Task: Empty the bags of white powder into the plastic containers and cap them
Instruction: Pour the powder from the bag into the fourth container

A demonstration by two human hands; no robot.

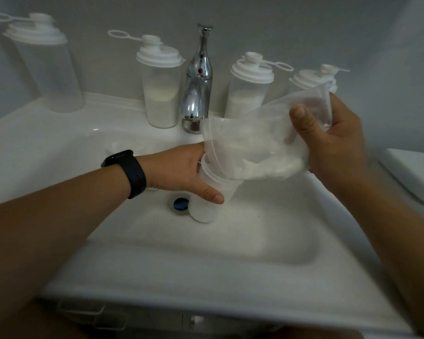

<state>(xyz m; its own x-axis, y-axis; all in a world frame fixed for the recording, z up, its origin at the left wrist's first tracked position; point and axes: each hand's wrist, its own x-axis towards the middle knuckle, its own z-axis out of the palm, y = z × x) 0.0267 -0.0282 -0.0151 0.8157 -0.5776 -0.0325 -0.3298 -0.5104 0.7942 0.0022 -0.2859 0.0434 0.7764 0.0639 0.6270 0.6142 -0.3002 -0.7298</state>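
Note:
An uncapped clear plastic container (pixel 212 194) stands in the sink basin beside the drain. My left hand (pixel 181 172) grips its side, thumb across the front. A clear bag of white powder (pixel 260 148) is tipped with its mouth inside the container's rim. My right hand (pixel 328 140) holds the bag's raised end, thumb on top. Powder lies piled in the bag's lower part. Capped containers stand behind the sink: one at far left (pixel 47 67), one with powder left of the tap (pixel 160 86), one with powder right of the tap (pixel 249 86), and one partly hidden behind the bag (pixel 311 79).
The white sink (pixel 132 241) fills the middle, with a dark drain (pixel 181 204) next to the container. A chrome tap (pixel 198 79) rises at the back centre. A white ledge (pixel 416 172) lies at the right. A grey wall stands behind.

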